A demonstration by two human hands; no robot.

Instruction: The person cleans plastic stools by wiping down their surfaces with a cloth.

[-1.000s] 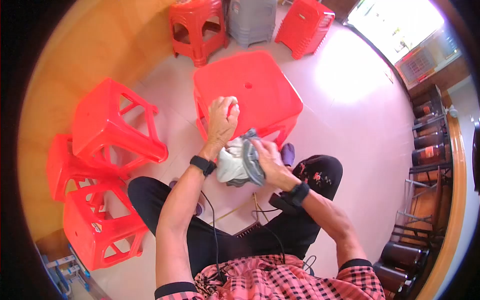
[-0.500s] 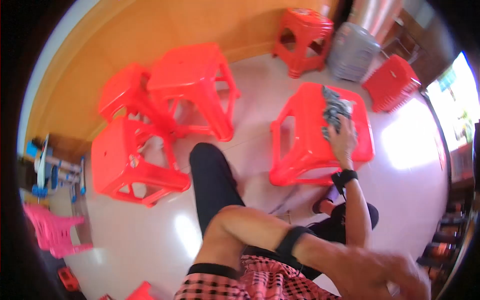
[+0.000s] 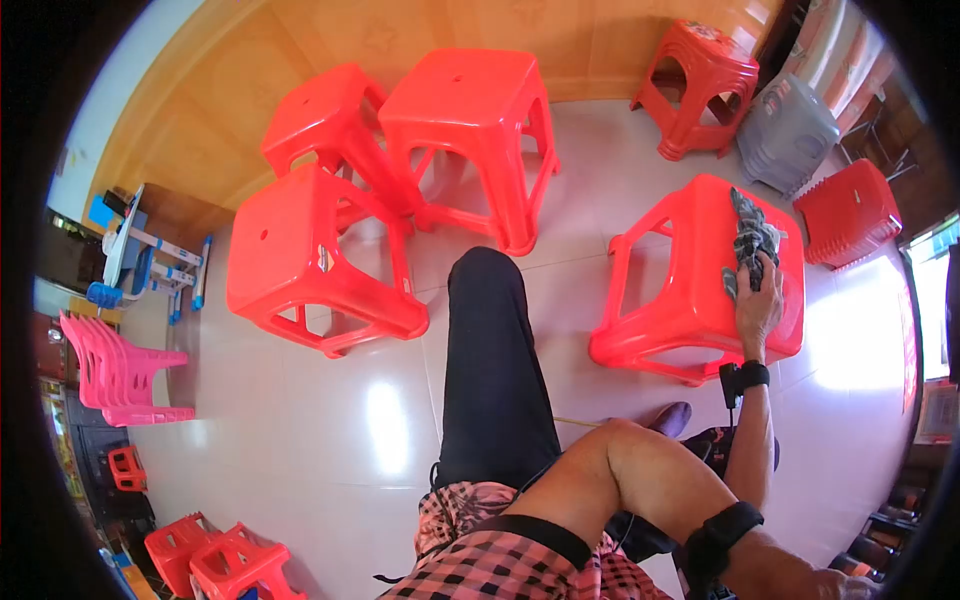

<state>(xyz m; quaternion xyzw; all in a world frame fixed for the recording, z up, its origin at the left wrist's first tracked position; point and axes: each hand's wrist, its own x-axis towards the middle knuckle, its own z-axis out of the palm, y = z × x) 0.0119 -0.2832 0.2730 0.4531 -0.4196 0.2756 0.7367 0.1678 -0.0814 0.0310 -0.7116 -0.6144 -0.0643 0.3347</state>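
My right hand [image 3: 761, 305] presses a crumpled grey-green patterned cloth [image 3: 757, 240] onto the seat of a red plastic stool [image 3: 690, 260], its fingers bunched over the near part of the cloth. Bent across my body, my left arm reaches to the lower right. Only the back of my left hand [image 3: 835, 584] shows there, cut off by the dark image border, so its fingers are hidden. Both wrists wear black bands. The wet-looking or shiny seat surface lies around the cloth.
Three red stools [image 3: 460, 90] stand close together at the left by the orange wooden wall. Beyond the right stool are a dark red stool [image 3: 700, 85], stacked grey stools [image 3: 790, 130] and stacked red stools [image 3: 850, 212]. Pink chairs [image 3: 125, 370] stand far left. My knee [image 3: 487, 275] juts between.
The view has shifted, so the stools appear farther right. My right hand stays on the cloth on the seat. My left hand has slid toward the lower right edge and is mostly cut off.
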